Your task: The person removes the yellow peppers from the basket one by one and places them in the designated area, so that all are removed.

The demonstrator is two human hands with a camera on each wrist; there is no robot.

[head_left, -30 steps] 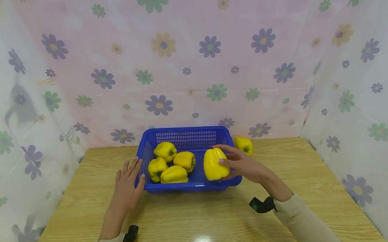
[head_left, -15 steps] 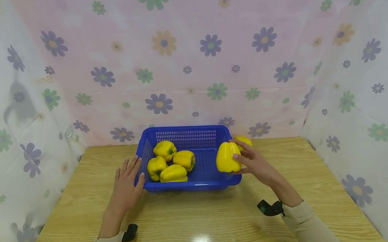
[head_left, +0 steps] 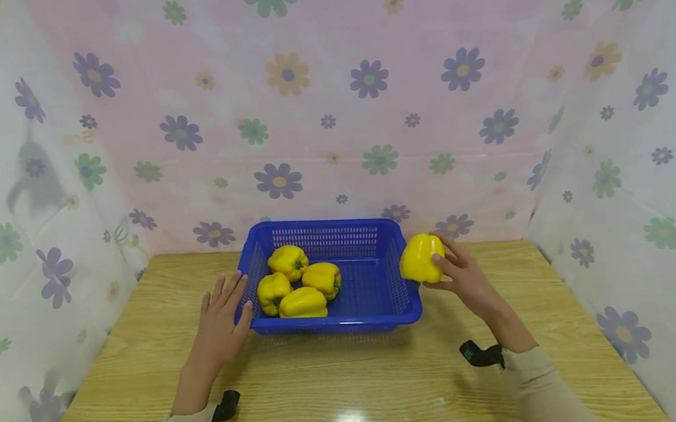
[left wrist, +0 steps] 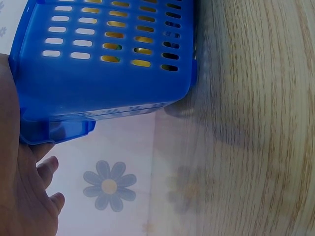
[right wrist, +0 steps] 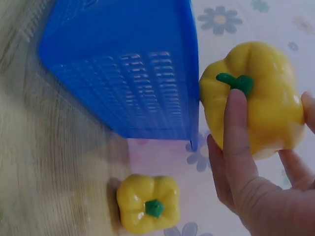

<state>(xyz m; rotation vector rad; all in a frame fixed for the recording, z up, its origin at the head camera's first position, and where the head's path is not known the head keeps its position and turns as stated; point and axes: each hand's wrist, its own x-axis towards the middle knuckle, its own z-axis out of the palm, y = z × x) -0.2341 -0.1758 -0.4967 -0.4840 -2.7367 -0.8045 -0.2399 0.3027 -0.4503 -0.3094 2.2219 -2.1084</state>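
My right hand [head_left: 472, 286] grips a yellow bell pepper [head_left: 422, 258] just beyond the right end of the blue basket [head_left: 340, 324]. In the right wrist view the held bell pepper [right wrist: 258, 108] shows its green stem, with a finger against it, at the height of the basket's rim. My left hand [head_left: 218, 330] rests on the basket's left rim, fingers fairly straight. Inside the basket, several yellow bell peppers [head_left: 302, 304] lie in the left half. Another bell pepper [right wrist: 148, 204] stands on the table right of the basket; in the head view the held one hides it.
The wooden table [head_left: 311, 400] carries the basket near its back edge. Flower-patterned sheets [head_left: 321, 85] rise behind and along both sides. Each wrist wears a black camera mount [head_left: 480, 354].
My right hand has carried the bell pepper rightward, from over the basket's right part to outside its right end. My left hand has stayed on the left rim.
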